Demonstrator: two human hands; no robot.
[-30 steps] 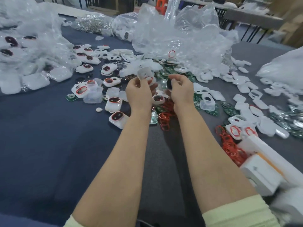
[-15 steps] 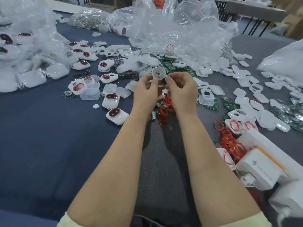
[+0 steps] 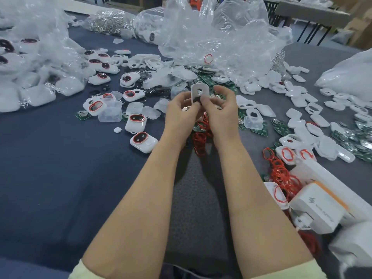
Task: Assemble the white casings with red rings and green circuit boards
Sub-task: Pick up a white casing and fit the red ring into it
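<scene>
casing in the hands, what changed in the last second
The right hand moved left to meet the left hand; both now pinch the casing, which was in the left grip alone, turned upright with its hole facing the camera. The red rings and finished units on the table lie as before.

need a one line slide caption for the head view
The left hand and right hand hold one white casing above loose red rings on a cluttered table.

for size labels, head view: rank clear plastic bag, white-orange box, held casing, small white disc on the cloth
1. clear plastic bag
2. white-orange box, though it sits nearer the camera, so it looks bigger
3. held casing
4. small white disc
</scene>
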